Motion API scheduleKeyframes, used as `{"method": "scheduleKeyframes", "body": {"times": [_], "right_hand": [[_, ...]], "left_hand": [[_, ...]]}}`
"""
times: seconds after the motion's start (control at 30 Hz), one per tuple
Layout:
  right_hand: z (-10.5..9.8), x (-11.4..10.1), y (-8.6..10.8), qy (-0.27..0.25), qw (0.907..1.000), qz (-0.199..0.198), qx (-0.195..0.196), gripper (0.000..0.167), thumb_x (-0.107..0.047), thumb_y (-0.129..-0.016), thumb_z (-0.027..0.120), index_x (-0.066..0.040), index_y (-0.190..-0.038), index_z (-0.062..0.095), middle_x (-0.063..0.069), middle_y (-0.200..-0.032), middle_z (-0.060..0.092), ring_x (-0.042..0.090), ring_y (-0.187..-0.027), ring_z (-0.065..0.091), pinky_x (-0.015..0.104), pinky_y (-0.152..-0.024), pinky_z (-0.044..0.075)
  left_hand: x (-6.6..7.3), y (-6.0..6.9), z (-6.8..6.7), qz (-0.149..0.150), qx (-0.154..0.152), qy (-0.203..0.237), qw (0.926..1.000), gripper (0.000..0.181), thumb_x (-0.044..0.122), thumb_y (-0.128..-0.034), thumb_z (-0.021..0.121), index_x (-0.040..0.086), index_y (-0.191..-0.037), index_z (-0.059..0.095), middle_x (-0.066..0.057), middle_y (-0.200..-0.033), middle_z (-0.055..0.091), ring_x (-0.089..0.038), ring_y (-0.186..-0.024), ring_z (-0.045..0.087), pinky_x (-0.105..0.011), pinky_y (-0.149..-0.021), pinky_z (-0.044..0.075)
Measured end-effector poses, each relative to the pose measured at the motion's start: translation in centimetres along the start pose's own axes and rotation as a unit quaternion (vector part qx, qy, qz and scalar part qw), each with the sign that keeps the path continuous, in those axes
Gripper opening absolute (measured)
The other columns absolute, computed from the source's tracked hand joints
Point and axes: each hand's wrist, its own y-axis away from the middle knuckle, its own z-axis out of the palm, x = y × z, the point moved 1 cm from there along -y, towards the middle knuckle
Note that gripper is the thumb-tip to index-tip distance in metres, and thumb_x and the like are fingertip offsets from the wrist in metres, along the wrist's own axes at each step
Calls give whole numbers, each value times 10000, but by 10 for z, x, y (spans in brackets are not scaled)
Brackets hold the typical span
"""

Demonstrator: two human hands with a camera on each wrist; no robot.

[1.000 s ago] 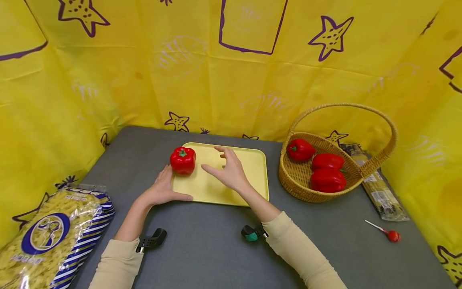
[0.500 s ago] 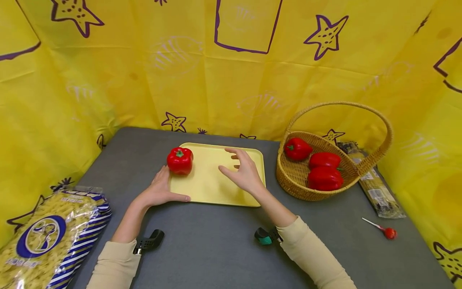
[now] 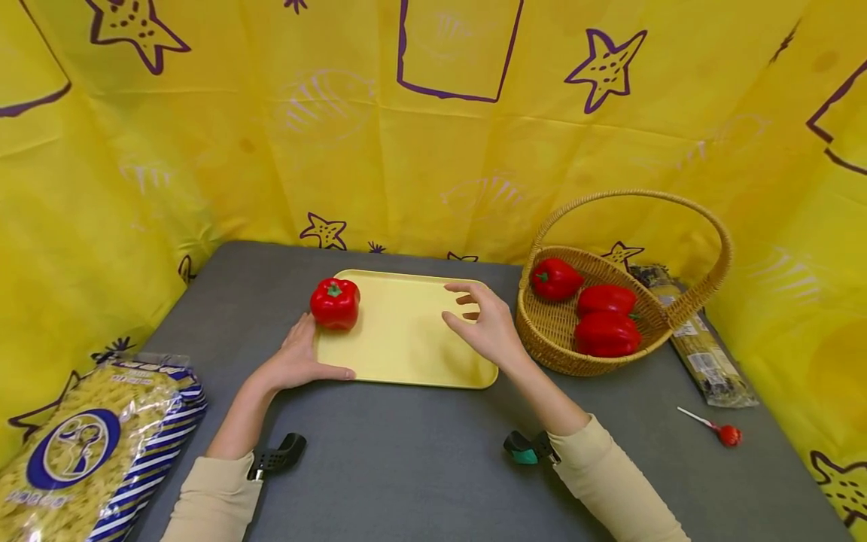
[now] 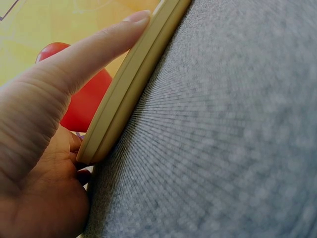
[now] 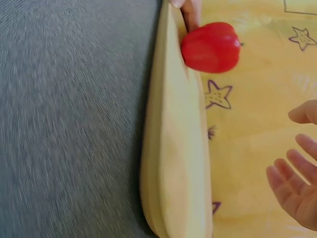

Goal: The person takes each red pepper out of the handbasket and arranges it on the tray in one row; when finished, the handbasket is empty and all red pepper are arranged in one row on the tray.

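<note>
A pale yellow tray (image 3: 400, 339) lies on the grey table, with a red bell pepper (image 3: 335, 304) standing at its left end. My left hand (image 3: 298, 361) touches the tray's near left corner, thumb along the front rim and fingers by the left side; the left wrist view shows the thumb (image 4: 99, 52) on the tray's edge (image 4: 124, 84). Above the tray's right end is my right hand (image 3: 491, 327), fingers spread and slightly bent, holding nothing. In the right wrist view that hand (image 5: 299, 183) appears apart from the tray (image 5: 173, 148) and the pepper (image 5: 212, 47).
To the right of the tray stands a wicker basket (image 3: 555, 350) with a tall handle, holding three red peppers (image 3: 608, 334). Behind it lies a clear packet (image 3: 711, 365). A red lollipop (image 3: 729, 435) is at the right, a large pasta bag (image 3: 101, 444) at the left.
My right hand has moved rightward from the middle of the tray to its right end, empty throughout. My left hand has stayed at the tray's corner, and the pepper has kept its place.
</note>
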Motion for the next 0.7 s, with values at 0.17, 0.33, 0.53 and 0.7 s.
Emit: {"method": "scheduleKeyframes", "body": {"times": [0.17, 0.33, 0.53, 0.7], "right_hand": [[-19, -1, 2, 200, 9997, 17, 149, 352, -131, -866, 736, -118, -1209, 657, 53, -1167, 620, 282, -1024, 621, 416, -806, 564], [-36, 4, 2, 406, 9988, 97, 253, 279, -134, -870, 735, -83, -1140, 684, 93, -1109, 641, 297, -985, 625, 441, -801, 564], [-59, 12, 5, 772, 9960, 213, 389, 210, -127, -863, 742, -95, -1066, 701, 100, -1054, 651, 282, -929, 630, 400, -767, 572], [-80, 18, 5, 1092, 9928, 348, 360, 172, -143, -869, 735, -106, -1035, 706, 125, -1028, 644, 271, -912, 614, 454, -812, 541]], "left_hand": [[0, 0, 0, 7, -4, -36, 10000, 1270, 489, -651, 856, -43, -1516, 93, -304, -1547, 141, -511, -1401, 85, -683, -1091, 86], [-1, 0, 0, 86, 56, -35, 9999, 1264, 487, -649, 859, -29, -1518, 99, -291, -1543, 159, -497, -1395, 112, -683, -1086, 100], [-2, 0, 1, 137, 76, -4, 9999, 1254, 492, -649, 856, -14, -1519, 107, -273, -1542, 169, -479, -1394, 128, -681, -1086, 109], [-2, 0, 2, 81, 57, 20, 9999, 1267, 497, -645, 857, -17, -1520, 98, -285, -1543, 156, -493, -1394, 113, -692, -1080, 105]]}}
